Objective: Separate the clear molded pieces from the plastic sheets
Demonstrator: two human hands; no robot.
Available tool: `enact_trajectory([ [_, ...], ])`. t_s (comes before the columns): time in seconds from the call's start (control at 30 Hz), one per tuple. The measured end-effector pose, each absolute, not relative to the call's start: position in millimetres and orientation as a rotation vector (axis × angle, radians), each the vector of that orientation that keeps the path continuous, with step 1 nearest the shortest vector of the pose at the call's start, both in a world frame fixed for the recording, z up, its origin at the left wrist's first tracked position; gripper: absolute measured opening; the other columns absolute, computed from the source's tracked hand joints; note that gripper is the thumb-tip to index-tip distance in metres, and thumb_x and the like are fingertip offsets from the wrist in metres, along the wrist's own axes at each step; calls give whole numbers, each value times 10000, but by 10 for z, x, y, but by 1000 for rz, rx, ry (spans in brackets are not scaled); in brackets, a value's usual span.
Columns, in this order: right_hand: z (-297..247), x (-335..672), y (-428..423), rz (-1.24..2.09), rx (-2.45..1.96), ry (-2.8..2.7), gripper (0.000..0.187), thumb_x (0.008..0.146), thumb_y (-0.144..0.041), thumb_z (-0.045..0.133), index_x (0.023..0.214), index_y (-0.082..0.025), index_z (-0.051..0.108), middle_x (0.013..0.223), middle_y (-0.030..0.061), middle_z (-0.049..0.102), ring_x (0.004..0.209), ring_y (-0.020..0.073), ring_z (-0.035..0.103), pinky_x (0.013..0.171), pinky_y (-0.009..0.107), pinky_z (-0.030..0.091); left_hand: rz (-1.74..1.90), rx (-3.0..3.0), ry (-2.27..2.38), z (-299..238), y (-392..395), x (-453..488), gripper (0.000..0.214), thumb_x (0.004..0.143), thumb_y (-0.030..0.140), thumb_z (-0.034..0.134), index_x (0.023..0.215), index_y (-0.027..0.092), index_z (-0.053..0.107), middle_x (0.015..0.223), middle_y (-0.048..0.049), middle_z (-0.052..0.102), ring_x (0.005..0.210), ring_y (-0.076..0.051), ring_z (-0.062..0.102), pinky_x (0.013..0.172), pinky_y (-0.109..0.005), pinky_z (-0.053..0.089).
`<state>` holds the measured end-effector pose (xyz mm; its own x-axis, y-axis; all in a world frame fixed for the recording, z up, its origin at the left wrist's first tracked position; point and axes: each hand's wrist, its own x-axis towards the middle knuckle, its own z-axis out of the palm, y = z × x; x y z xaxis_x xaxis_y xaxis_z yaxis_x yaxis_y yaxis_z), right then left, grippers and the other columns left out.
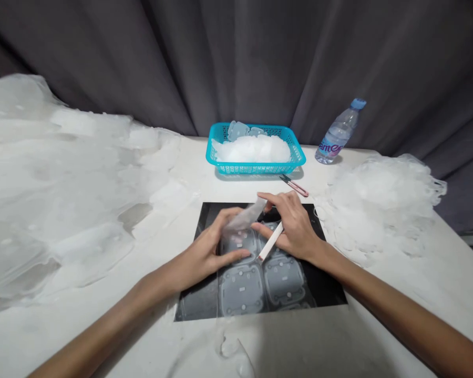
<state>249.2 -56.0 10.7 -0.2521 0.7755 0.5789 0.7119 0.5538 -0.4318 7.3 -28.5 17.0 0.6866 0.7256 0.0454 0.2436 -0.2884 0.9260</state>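
Hands meet over the black mat (327, 289), and between them we see a clear plastic piece (246, 217) held just above the mat's far half. The left hand (216, 249) is closed on the piece's near end, fingers curled over the top, with the thumb stretched out low over the moulded sheet (242, 289) that lies on the mat. The right hand (295, 226) pinches the piece's far end between forefinger and thumb, and we also see a slim white tool (271, 241) tucked under its other fingers, the tip pointing down at the sheet. We cannot tell whether the tip touches it.

Beyond the mat's far edge lie pink snips (295, 186), and further beyond them stands a teal basket (256, 168) heaped with clear plastic. Past the mat's far right corner a water bottle (337, 134) leans. A loose plastic pile (378, 199) sits right of the mat, and a larger plastic heap (55, 184) spreads left of it. All of this rests on the white table (418, 294).
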Motion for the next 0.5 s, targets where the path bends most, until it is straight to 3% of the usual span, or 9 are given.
enact_trajectory([
  [0.1,390,2504,-444,52,-1136,-2208,728,920,-534,748,1526,-247,465,1380,159,583,1134,297,544,991,489,480,500,1912,772,186,-346,80,525,1001,347,666,1475,358,438,1458,-72,551,1294,-280,588,1105,-405,472],
  [0.17,577,2494,-355,177,-1047,-2356,531,974,-451,710,1447,-264,558,1265,114,657,1080,260,580,946,426,496,559,1835,758,190,-373,92,537,992,341,676,1466,357,424,1483,-82,534,1344,-292,562,1126,-430,466],
  [0.27,834,2472,-247,286,-1054,-2429,159,1041,-307,632,1119,-208,728,954,54,720,908,210,637,811,337,477,626,1581,770,214,-400,92,698,902,337,792,1456,364,369,1465,-96,558,1326,-290,596,1057,-426,532],
  [0.37,1149,2501,-210,356,-1136,-2305,205,1046,-293,620,907,-179,719,821,18,714,772,167,644,699,291,435,414,1439,799,300,-421,80,683,811,356,880,1373,311,493,1280,-75,690,1136,-263,701,917,-371,582],
  [0.5,1666,2707,-255,339,-1134,-2079,169,1029,-257,623,901,-179,701,791,4,706,699,142,628,631,282,444,161,1517,726,502,-384,46,281,884,450,791,1016,206,744,974,-66,788,914,-232,730,799,-312,564],
])
